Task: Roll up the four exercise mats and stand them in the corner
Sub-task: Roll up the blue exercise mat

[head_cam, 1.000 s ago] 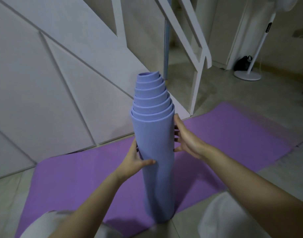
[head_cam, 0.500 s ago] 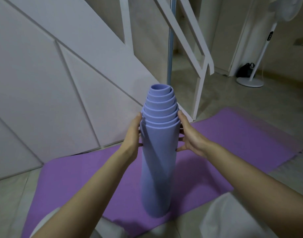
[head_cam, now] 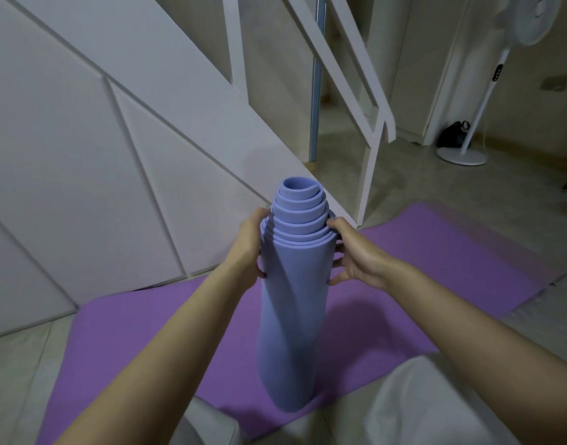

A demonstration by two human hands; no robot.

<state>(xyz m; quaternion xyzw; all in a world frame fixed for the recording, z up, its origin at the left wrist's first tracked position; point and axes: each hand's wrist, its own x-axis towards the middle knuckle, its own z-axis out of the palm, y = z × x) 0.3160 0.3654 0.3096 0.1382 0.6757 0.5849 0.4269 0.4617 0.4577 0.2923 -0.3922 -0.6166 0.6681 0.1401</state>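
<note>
Periwinkle foam exercise mat, rolled and telescoped at the top, stands upright on a flat purple mat. Both the left hand and right hand clasp its upper sides, fingers seemingly wrapped behind. It is likely light, soft and springy; squeeze mid-roll so it cannot uncoil.

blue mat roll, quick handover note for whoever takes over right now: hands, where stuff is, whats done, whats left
Left hand and right hand both grip the blue mat roll near its top, one on each side.
The roll stands on end on the purple mat, its inner layers telescoped upward.
Done: blue mat rolled.
Left: put this roll away upright, then roll the purple mat, which lies flat on the floor. The other two mats are not in view.
</note>
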